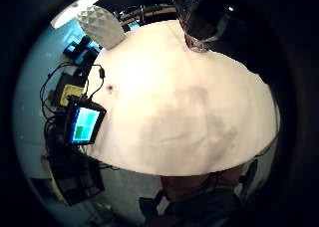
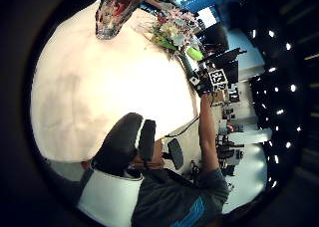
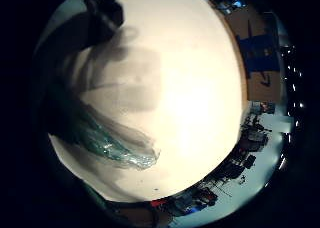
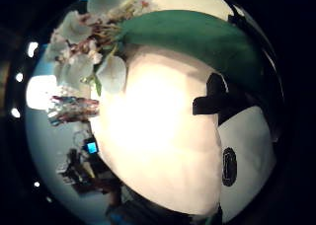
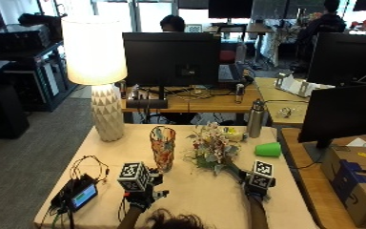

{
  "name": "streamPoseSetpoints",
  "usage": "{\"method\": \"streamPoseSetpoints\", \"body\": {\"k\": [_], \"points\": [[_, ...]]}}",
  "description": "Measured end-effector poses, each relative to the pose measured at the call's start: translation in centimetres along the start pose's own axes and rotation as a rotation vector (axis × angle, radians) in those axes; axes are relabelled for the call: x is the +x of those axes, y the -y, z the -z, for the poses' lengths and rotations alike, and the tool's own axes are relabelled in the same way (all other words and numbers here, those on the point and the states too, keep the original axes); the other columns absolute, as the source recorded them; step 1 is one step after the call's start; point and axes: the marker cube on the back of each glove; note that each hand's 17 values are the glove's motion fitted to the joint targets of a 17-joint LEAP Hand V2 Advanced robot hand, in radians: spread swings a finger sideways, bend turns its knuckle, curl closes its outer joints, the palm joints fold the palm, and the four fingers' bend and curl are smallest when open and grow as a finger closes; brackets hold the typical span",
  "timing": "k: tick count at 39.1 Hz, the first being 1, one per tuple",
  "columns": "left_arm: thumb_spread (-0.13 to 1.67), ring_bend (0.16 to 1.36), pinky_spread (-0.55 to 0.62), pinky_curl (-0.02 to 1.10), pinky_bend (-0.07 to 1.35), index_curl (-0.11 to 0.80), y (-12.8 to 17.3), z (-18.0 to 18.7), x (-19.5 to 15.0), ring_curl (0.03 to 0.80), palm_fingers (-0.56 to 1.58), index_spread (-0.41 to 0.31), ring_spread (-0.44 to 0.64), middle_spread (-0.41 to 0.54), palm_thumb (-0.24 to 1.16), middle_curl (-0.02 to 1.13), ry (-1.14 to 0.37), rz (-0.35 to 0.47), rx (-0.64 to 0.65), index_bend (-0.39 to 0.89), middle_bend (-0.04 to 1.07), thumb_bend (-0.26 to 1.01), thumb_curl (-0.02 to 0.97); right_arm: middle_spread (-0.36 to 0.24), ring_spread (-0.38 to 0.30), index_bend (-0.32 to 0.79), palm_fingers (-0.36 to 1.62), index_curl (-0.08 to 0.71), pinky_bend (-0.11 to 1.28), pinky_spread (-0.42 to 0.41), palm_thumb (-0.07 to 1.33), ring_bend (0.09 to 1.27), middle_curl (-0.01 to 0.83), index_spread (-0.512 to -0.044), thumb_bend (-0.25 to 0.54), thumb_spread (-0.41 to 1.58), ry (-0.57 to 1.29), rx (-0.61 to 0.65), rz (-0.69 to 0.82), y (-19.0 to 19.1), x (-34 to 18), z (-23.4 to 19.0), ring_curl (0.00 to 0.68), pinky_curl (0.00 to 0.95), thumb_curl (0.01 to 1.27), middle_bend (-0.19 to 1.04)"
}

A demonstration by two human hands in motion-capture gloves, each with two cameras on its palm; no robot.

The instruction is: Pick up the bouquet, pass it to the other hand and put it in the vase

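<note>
A bouquet [image 5: 211,147] of pale flowers sits at the middle of the cream table [image 5: 196,200], its green wrapped stems pointing toward the near right. My right hand [image 5: 257,183] grips those stems [image 4: 197,37], and the blossoms [image 4: 94,62] fan out beyond the palm. The left thumb side palm view shows the same grip, with the right hand [image 2: 204,80] behind the bouquet [image 2: 172,28]. A colourful glass vase [image 5: 163,147] stands upright just left of the flowers; it also shows as the vase [image 2: 114,10] and the vase [image 1: 197,38]. My left hand [image 5: 140,191] hovers near the vase's front, holding nothing.
A white lamp [image 5: 100,71] stands at the back left corner. A small screen device [image 5: 78,195] with cables lies at the near left edge. A green cup [image 5: 269,149] lies on its side and a metal bottle [image 5: 255,119] stands at the back right. Monitors rise behind the table.
</note>
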Motion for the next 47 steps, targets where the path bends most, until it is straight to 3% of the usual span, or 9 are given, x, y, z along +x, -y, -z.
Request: {"method": "streamPoseSetpoints", "body": {"k": [4, 5, 7, 10, 17, 29, 38, 45, 47], "points": [[0.98, 0.61, 0.38, 0.34, 0.49, 0.251, 0.0, -0.1, -0.3, 0.294, 0.31, -0.071, 0.23, 0.076, 0.29, 0.33, 0.009, 0.007, -0.007, 0.13, 0.18, -0.03, 0.314, -0.092, -0.017, 0.28, 1.01, 0.312, 0.41, 0.208, 0.92, 0.46, 0.392, -0.292, 0.053, 1.10, -0.118, 0.080, -0.035, -0.7, 0.0, 0.6, 0.309, 0.294, 0.43, 0.32], [0.98, 0.61, 0.38, 0.34, 0.49, 0.252, 0.1, -0.1, -0.4, 0.295, 0.31, -0.071, 0.23, 0.076, 0.29, 0.33, 0.010, 0.007, -0.006, 0.13, 0.18, -0.03, 0.314, -0.090, -0.014, 0.27, 0.94, 0.315, 0.40, 0.217, 0.91, 0.40, 0.381, -0.293, 0.045, 1.11, -0.132, 0.099, -0.034, -0.7, 0.0, 0.7, 0.280, 0.287, 0.43, 0.29], [0.98, 0.61, 0.38, 0.34, 0.49, 0.253, 0.4, -0.3, -0.5, 0.295, 0.31, -0.071, 0.23, 0.077, 0.29, 0.33, 0.006, 0.007, 0.000, 0.13, 0.18, -0.03, 0.314, -0.118, -0.077, 0.19, 1.12, 0.318, 0.41, 0.140, 0.94, 0.53, 0.409, -0.285, 0.038, 1.04, -0.148, 0.136, -0.027, -0.4, 0.0, 0.6, 0.350, 0.309, 0.46, 0.34], [0.98, 0.61, 0.38, 0.34, 0.49, 0.254, 0.5, -0.2, -0.6, 0.295, 0.31, -0.071, 0.23, 0.077, 0.29, 0.33, 0.002, 0.012, 0.007, 0.13, 0.18, -0.03, 0.315, -0.140, -0.133, 0.08, 1.28, 0.306, 0.55, -0.028, 0.95, 0.64, 0.437, -0.280, 0.012, 0.94, -0.145, 0.193, -0.018, 0.2, -0.1, 0.1, 0.406, 0.368, 0.49, 0.36], [0.98, 0.61, 0.38, 0.34, 0.49, 0.255, 1.0, 0.6, -0.4, 0.297, 0.32, -0.071, 0.22, 0.075, 0.28, 0.33, -0.013, 0.005, 0.021, 0.12, 0.18, -0.03, 0.315, -0.162, -0.182, 0.09, 1.43, 0.286, 0.64, -0.201, 0.95, 0.86, 0.507, -0.275, -0.024, 0.80, -0.090, 0.231, -0.043, 0.1, 0.0, 0.5, 0.499, 0.425, 0.54, 0.53], [0.99, 0.61, 0.38, 0.34, 0.48, 0.260, 3.1, 8.6, 4.1, 0.296, 0.34, -0.077, 0.21, 0.073, 0.29, 0.33, -0.180, -0.095, 0.096, 0.14, 0.19, -0.03, 0.317, -0.179, -0.196, 0.17, 1.38, 0.335, 0.71, -0.271, 0.97, 0.97, 0.559, -0.269, -0.023, 0.66, 0.276, 0.358, -0.006, -2.4, -3.2, 8.2, 0.545, 0.467, 0.61, 0.65], [0.99, 0.60, 0.35, 0.34, 0.46, 0.280, 5.4, 13.4, 8.6, 0.293, 0.42, -0.091, 0.18, 0.042, 0.30, 0.33, -0.508, -0.171, 0.105, 0.15, 0.19, -0.03, 0.318, -0.182, -0.192, 0.18, 1.36, 0.373, 0.73, -0.282, 0.97, 1.00, 0.571, -0.271, -0.025, 0.60, 0.719, 0.400, 0.142, -5.6, -8.3, 14.5, 0.549, 0.477, 0.64, 0.68], [0.98, 0.58, 0.31, 0.34, 0.43, 0.299, 7.5, 15.5, 12.9, 0.293, 0.50, -0.104, 0.15, 0.010, 0.33, 0.34, -0.847, -0.280, 0.098, 0.16, 0.19, -0.02, 0.327, -0.183, -0.190, 0.17, 1.35, 0.397, 0.74, -0.285, 0.97, 1.00, 0.578, -0.269, -0.027, 0.58, 1.121, 0.402, 0.474, -8.4, -14.2, 16.9, 0.549, 0.480, 0.66, 0.69], [0.98, 0.58, 0.30, 0.34, 0.43, 0.295, 8.0, 15.8, 13.9, 0.295, 0.50, -0.094, 0.14, -0.004, 0.38, 0.34, -0.939, -0.290, 0.092, 0.13, 0.19, -0.01, 0.337, -0.184, -0.190, 0.17, 1.35, 0.403, 0.74, -0.286, 0.97, 1.01, 0.579, -0.269, -0.028, 0.58, 1.165, 0.352, 0.462, -9.1, -15.4, 16.8, 0.548, 0.481, 0.67, 0.69]]}}
